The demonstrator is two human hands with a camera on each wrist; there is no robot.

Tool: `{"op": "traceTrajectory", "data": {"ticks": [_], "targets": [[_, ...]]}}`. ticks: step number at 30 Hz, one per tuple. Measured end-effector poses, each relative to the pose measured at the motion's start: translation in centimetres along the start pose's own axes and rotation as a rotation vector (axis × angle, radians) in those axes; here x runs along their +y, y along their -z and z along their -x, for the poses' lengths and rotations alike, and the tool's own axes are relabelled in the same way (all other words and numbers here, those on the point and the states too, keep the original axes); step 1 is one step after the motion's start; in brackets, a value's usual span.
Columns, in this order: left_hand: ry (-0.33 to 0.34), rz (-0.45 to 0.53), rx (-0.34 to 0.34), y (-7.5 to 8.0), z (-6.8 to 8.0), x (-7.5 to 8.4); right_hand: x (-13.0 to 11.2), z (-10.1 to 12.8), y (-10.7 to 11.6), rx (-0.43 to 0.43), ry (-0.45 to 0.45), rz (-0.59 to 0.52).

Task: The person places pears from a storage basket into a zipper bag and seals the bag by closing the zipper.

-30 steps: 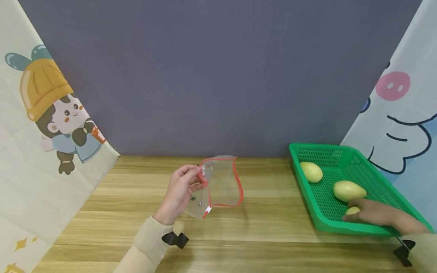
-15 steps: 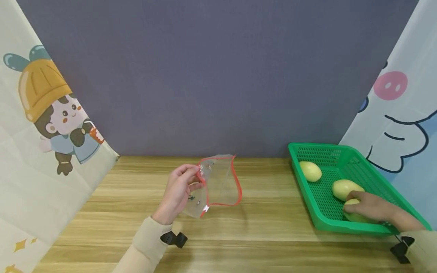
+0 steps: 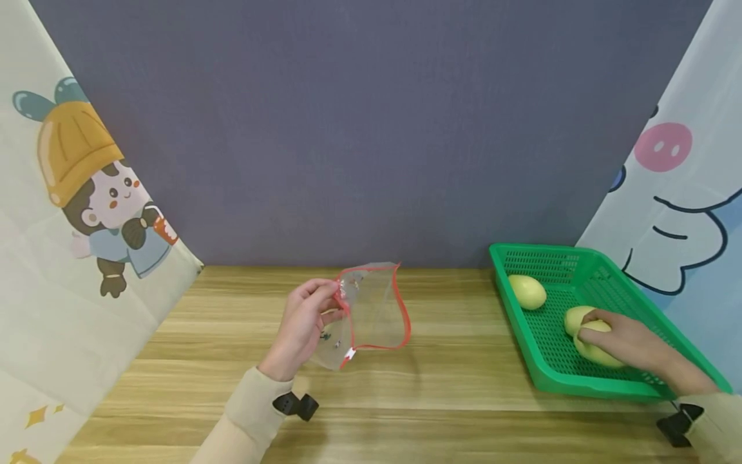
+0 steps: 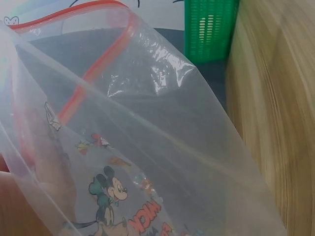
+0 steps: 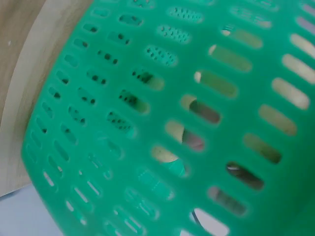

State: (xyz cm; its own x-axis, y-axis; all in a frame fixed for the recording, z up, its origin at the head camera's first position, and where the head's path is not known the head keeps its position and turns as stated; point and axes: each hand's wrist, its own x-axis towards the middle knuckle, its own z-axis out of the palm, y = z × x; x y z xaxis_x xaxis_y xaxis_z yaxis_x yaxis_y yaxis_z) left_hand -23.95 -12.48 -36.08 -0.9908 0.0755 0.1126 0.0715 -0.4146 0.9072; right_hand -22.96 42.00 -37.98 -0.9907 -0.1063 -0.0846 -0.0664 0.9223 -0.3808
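Because the left grip (image 3: pixel 300 327) pinches its rim, the clear bag (image 3: pixel 379 316) gapes open left of the green basket (image 3: pixel 580 384), while the right grip (image 3: pixel 632 343) clasps a yellow oval item (image 3: pixel 592 352) inside that basket.

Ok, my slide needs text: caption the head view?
Left hand holds a red-edged clear bag; right hand grips a yellow fruit in a green basket.

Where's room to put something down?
Bare table shows between the plastic bag and the green basket, and between the left hand and the left cartoon cloth. It's crowded in the basket around the right hand, which grips a yellow fruit.
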Motion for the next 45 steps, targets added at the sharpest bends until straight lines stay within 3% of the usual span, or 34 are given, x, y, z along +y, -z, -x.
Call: {"op": "traceTrajectory", "data": {"ticks": [8,17,33,45], "targets": [[0.005,0.004,0.007,0.1,0.2,0.0,-1.8,0.2,-0.2,0.074,-0.010,-0.065],[-0.004,0.002,-0.002,0.0,0.3,0.2,-4.4,0.1,0.3,0.166,0.063,-0.077],[-0.014,0.026,0.012,0.1,0.3,0.2,-10.0,0.6,1.0,0.205,0.140,-0.121],[-0.005,-0.001,0.006,0.0,0.4,0.4,-12.6,0.6,0.6,0.235,0.176,-0.156]]}}
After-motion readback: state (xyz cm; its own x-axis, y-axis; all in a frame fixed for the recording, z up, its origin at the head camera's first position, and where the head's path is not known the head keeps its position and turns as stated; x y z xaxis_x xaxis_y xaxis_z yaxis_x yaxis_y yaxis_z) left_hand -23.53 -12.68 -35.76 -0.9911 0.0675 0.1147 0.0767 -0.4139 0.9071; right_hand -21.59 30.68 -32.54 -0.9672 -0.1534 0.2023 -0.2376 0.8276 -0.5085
